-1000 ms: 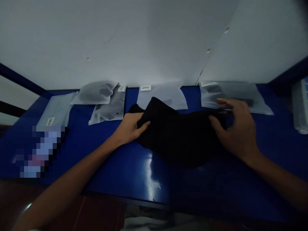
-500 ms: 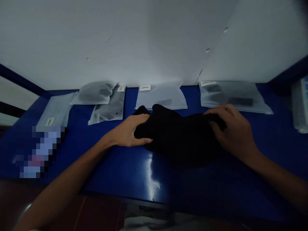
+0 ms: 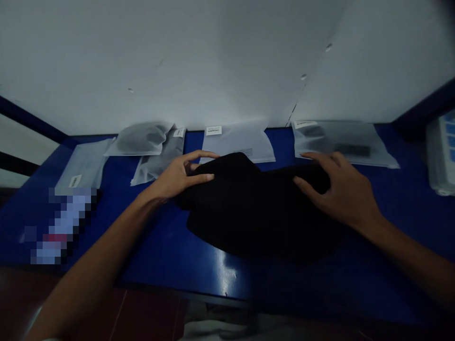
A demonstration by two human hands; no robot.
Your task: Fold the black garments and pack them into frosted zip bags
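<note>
Left grip (image 3: 174,177) and right grip (image 3: 337,189), both released, pinned black cloth (image 3: 249,213) between them to the blue worktop (image 3: 170,255), frosted bags (image 3: 343,142) beyond.

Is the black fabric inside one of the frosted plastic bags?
No, the crumpled black fabric lies on the blue tabletop under the left hand and right hand.

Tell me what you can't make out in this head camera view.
In the head view:
- The black cloth: too dark to show its folds or what garment it is.
- The object at lower left: pixelated, so unidentifiable.
- The white labels on the frosted bags: too small to read.
- The white-and-blue container: cut off by the right edge.
</note>
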